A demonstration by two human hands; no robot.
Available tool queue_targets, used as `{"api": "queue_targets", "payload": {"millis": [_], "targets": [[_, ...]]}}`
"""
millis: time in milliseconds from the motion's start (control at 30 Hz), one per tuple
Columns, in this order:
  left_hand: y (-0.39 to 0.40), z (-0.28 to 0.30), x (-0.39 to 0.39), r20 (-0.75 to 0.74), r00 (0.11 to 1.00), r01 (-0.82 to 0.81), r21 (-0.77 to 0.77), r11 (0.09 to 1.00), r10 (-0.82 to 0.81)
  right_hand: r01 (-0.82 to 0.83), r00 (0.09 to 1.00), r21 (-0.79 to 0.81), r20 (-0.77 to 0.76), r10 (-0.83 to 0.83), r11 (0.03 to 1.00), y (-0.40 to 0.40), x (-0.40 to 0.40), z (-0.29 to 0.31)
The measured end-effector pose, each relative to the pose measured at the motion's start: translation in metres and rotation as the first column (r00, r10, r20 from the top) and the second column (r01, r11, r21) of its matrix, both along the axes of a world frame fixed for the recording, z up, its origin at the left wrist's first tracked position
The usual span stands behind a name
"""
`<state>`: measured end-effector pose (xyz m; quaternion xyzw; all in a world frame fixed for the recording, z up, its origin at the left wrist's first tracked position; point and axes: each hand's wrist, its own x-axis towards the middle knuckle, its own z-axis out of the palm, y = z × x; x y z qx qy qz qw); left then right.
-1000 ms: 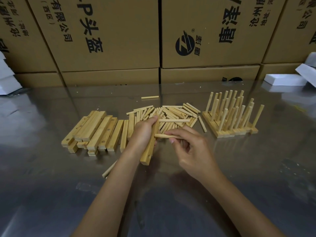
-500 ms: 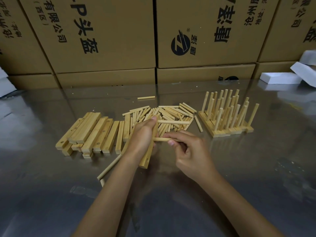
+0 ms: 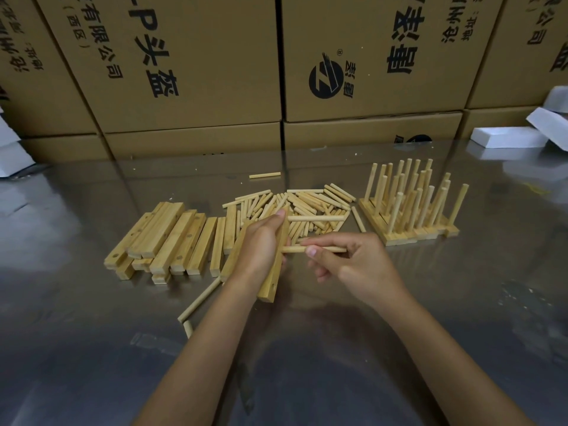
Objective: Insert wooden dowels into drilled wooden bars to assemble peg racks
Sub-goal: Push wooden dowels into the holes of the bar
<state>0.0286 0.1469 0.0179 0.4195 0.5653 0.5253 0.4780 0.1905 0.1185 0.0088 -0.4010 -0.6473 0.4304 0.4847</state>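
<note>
Dowel (image 3: 319,249) lies level, its long axis running left to right, pinched between thumb and fingers of the right hand (image 3: 359,265); its left end points at the side of the drilled bar (image 3: 275,265) and touches or nearly touches it. That bar is gripped by the left hand (image 3: 261,244), fingers curled round its middle, long axis running near to far and tilted, the near end low toward the metal table (image 3: 92,348), a drilled hole showing near that end. A second dowel (image 3: 316,218) sticks out rightward from the bar's far end, parallel to the held one.

Left of the hands lies a stack of bare bars (image 3: 163,238), long axes near to far. Beyond the hands is a heap of loose dowels (image 3: 310,201) pointing many ways. To the right stand finished racks (image 3: 412,204), pegs upright. One dowel (image 3: 199,299) lies slantwise by the left forearm.

Cardboard cartons (image 3: 190,63) at the far edge carry black Chinese print, seen upside down, with "P" legible, and a round logo (image 3: 325,79) with an ® mark. White foam blocks (image 3: 507,137) lie far right.
</note>
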Motion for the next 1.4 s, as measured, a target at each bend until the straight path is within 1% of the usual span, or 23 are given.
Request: {"api": "queue_targets", "payload": {"millis": [100, 133, 200, 233, 267, 300, 367, 433, 467, 500, 567, 667, 733, 767, 900, 1000, 1067, 1133, 1267, 1300, 1333, 1400], "targets": [[0.000, 0.003, -0.004, -0.035, 0.999, 0.010, 0.019, 1.000, -0.009, -0.056, 0.996, -0.057, -0.072, 0.052, 0.997, -0.003, -0.002, 0.006], [0.000, 0.004, -0.005, -0.035, 0.999, 0.002, 0.017, 1.000, -0.001, -0.067, 0.991, -0.080, -0.117, 0.057, 0.995, -0.003, -0.003, 0.008], [0.000, 0.005, -0.009, -0.022, 0.999, -0.041, -0.004, 0.999, 0.040, -0.045, 0.977, -0.144, -0.211, 0.014, 0.989, -0.004, -0.006, 0.008], [0.001, 0.005, -0.012, -0.008, 0.998, -0.068, -0.030, 0.997, 0.067, -0.013, 0.976, -0.171, -0.216, -0.024, 0.985, -0.005, -0.007, 0.007], [0.001, 0.006, -0.017, 0.034, 0.995, -0.088, -0.064, 0.994, 0.091, 0.014, 0.985, -0.179, -0.168, -0.045, 0.984, -0.006, -0.011, 0.005], [0.002, 0.007, -0.023, 0.111, 0.988, -0.098, -0.097, 0.990, 0.109, 0.020, 0.997, -0.153, -0.073, -0.031, 0.988, -0.009, -0.015, 0.000], [0.003, 0.011, -0.035, 0.281, 0.951, -0.102, -0.119, 0.988, 0.132, -0.066, 0.987, -0.036, 0.142, 0.071, 0.997, -0.020, -0.032, -0.012], [0.003, 0.012, -0.047, 0.317, 0.935, -0.129, -0.109, 0.986, 0.157, -0.209, 0.916, 0.154, 0.376, 0.138, 0.966, -0.034, -0.051, -0.022], [0.002, 0.013, -0.051, 0.317, 0.934, -0.141, -0.103, 0.985, 0.167, -0.299, 0.860, 0.253, 0.490, 0.145, 0.920, -0.040, -0.061, -0.025], [0.002, 0.014, -0.055, 0.324, 0.930, -0.149, -0.099, 0.984, 0.173, -0.381, 0.812, 0.313, 0.564, 0.152, 0.870, -0.045, -0.070, -0.026], [0.001, 0.016, -0.062, 0.349, 0.920, -0.160, -0.087, 0.983, 0.180, -0.471, 0.756, 0.343, 0.631, 0.172, 0.813, -0.050, -0.081, -0.025], [-0.001, 0.021, -0.069, 0.361, 0.913, -0.187, -0.051, 0.981, 0.192, -0.551, 0.686, 0.337, 0.704, 0.185, 0.764, -0.056, -0.085, -0.024], [-0.002, 0.023, -0.071, 0.370, 0.910, -0.188, -0.027, 0.982, 0.185, -0.571, 0.681, 0.338, 0.704, 0.202, 0.748, -0.057, -0.085, -0.025], [-0.002, 0.024, -0.071, 0.371, 0.911, -0.187, -0.017, 0.982, 0.180, -0.563, 0.691, 0.335, 0.692, 0.209, 0.755, -0.057, -0.085, -0.025], [-0.001, 0.024, -0.066, 0.361, 0.920, -0.157, -0.019, 0.987, 0.153, -0.469, 0.749, 0.290, 0.631, 0.202, 0.834, -0.045, -0.077, -0.023], [0.001, 0.023, -0.062, 0.336, 0.929, -0.146, -0.047, 0.988, 0.154, -0.348, 0.769, 0.284, 0.632, 0.098, 0.893, -0.032, -0.062, -0.022], [0.002, 0.021, -0.060, 0.314, 0.937, -0.142, -0.068, 0.988, 0.156, -0.246, 0.767, 0.269, 0.642, 0.017, 0.931, -0.023, -0.053, -0.023], [0.002, 0.019, -0.057, 0.289, 0.946, -0.130, -0.082, 0.988, 0.148, -0.170, 0.755, 0.274, 0.654, -0.054, 0.947, -0.016, -0.045, -0.024], [0.002, 0.016, -0.051, 0.217, 0.963, -0.136, -0.118, 0.984, 0.159, -0.112, 0.730, 0.257, 0.677, -0.096, 0.960, -0.010, -0.038, -0.025], [0.002, 0.015, -0.050, 0.205, 0.964, -0.145, -0.123, 0.982, 0.168, -0.089, 0.746, 0.260, 0.657, -0.109, 0.962, -0.009, -0.036, -0.024], [0.003, 0.015, -0.048, 0.202, 0.963, -0.154, -0.124, 0.980, 0.177, -0.070, 0.787, 0.245, 0.609, -0.098, 0.967, -0.009, -0.034, -0.023], [0.003, 0.014, -0.043, 0.211, 0.956, -0.180, -0.124, 0.976, 0.203, -0.082, 0.900, 0.193, 0.435, -0.010, 0.978, -0.009, -0.033, -0.019]]}}
